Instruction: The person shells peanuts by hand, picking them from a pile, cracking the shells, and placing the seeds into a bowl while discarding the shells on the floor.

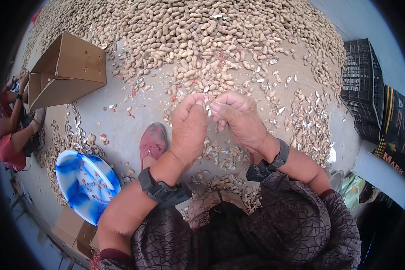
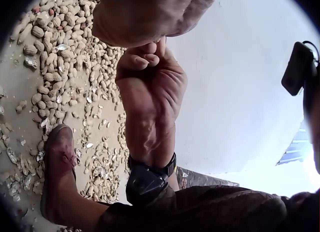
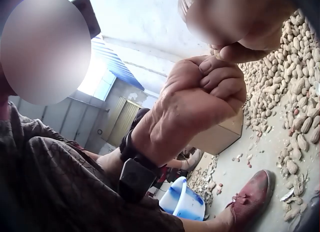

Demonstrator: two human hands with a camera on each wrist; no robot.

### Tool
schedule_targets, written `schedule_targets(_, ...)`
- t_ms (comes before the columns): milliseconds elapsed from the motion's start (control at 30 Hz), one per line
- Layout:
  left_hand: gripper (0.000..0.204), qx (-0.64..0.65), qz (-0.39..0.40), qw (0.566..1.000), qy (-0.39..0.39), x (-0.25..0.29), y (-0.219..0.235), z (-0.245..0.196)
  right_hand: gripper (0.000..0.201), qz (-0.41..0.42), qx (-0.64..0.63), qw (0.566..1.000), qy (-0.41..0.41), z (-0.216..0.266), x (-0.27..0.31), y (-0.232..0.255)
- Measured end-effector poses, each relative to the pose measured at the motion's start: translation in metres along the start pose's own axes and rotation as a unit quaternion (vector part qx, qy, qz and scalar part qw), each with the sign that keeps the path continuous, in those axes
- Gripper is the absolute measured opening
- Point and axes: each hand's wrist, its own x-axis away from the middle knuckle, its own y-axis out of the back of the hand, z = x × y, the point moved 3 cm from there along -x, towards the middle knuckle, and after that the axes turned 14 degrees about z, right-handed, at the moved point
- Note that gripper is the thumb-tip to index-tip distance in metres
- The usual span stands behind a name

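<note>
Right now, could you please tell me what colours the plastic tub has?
The plastic tub is white with blue patches, seen best in the head view.

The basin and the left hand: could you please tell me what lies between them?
In the head view, a red shoe stands between the basin and the left hand, along with floor and a few scattered bits.

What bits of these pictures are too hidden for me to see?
- Small pale thing: head view, mostly covered by the left hand and right hand.
- Black bag: head view, dark rim cuts off its lettering.
- Other person: head view, cut off by the dark left rim.
</note>
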Motion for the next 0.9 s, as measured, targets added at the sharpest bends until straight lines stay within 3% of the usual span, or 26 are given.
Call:
schedule_targets(67,0.018,0.075,-0.007,0.997,0.028,0.000,0.005,-0.001,0.015,-0.025,0.047,0.998,0.041,0.002,-0.001,-0.001)
schedule_targets(133,0.018,0.181,0.122,0.974,0.067,-0.001,0.007,0.002,0.013,-0.020,0.050,0.997,0.059,0.003,-0.002,-0.003)
schedule_targets(300,0.022,0.185,0.145,0.971,0.055,-0.006,0.011,0.004,0.013,-0.002,0.046,0.996,0.073,0.005,-0.002,0.001)
schedule_targets(533,0.035,0.178,0.205,0.959,0.076,-0.005,0.009,-0.002,0.015,0.023,-0.027,0.999,0.009,0.012,-0.003,0.003)
schedule_targets(633,0.030,0.167,0.177,0.962,0.126,-0.005,0.008,0.002,0.015,0.020,0.002,1.000,-0.015,0.007,-0.001,0.008)
schedule_targets(700,0.025,0.130,0.179,0.967,0.126,-0.005,0.012,0.004,0.014,-0.005,0.028,0.999,-0.024,0.007,0.002,0.013)
schedule_targets(767,0.020,0.092,0.179,0.972,0.124,-0.005,0.014,0.007,0.014,-0.042,0.131,0.990,-0.028,0.010,0.003,0.015)
schedule_targets(833,0.013,0.012,0.133,0.983,0.122,-0.005,0.017,0.010,0.014,-0.044,0.169,0.985,-0.008,0.008,0.003,0.016)
schedule_targets(900,0.011,0.023,0.133,0.983,0.126,-0.005,0.016,0.007,0.014,-0.045,0.206,0.977,0.011,0.008,0.004,0.015)
